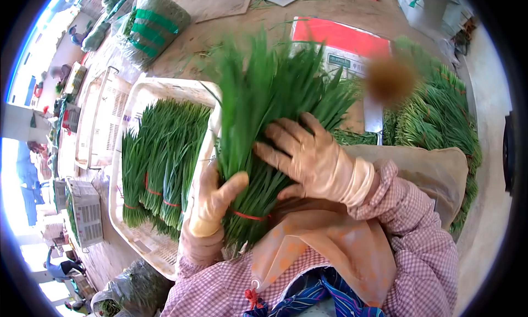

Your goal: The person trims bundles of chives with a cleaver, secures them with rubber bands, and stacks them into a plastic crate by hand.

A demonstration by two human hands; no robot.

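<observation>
A thick bunch of long green chives [258,119] stands upright in front of my chest, its lower end bound with a red band [248,215]. My left hand [213,201], in a pale rubber glove, is closed around the bunch's left side, thumb in front and its other fingers mostly hidden behind the leaves. Against the right side of the leaves lies my gloved right hand [308,157], its fingers stretched out and apart. The leaf tips are smeared by motion. Just left of my left hand, a white plastic crate [122,207] holds several banded chive bunches [168,157].
A big heap of chives [445,113] lies at right. Beyond the bunch are a red and white carton sheet [344,36] and a metal blade-like strip [373,116]. A bag with green tape [154,28] and another crate [99,119] stand at left. People are in the far left background.
</observation>
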